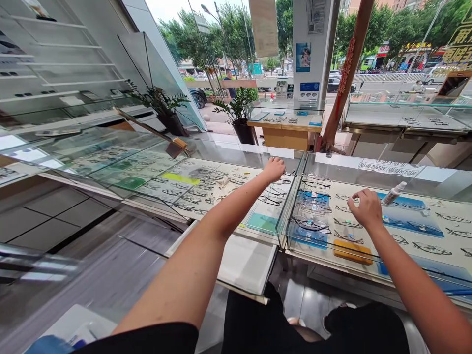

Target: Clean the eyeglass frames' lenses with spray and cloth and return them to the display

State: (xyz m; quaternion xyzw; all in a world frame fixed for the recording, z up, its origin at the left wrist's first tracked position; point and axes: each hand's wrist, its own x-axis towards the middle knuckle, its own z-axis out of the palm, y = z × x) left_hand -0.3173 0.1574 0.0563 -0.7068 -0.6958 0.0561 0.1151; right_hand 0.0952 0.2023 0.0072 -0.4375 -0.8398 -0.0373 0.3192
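My left hand (275, 169) is over the far part of the glass display case, fingers curled together. A thin dark shape shows beside its fingertips, too small to name. My right hand (367, 209) is above the right case, thumb and forefinger pinched; anything between them is too small to tell. A white spray bottle (394, 193) stands tilted in view just right of that hand. Rows of eyeglasses (311, 224) lie under and around both hands. A crumpled beige cloth (223, 190) is left of my left forearm.
An open white drawer (245, 263) juts out below the left case. An orange case (353, 252) and a teal sheet (263, 222) lie near the front. A glass divider (293, 201) separates the cases. Potted plants (243, 123) stand behind, by the windows.
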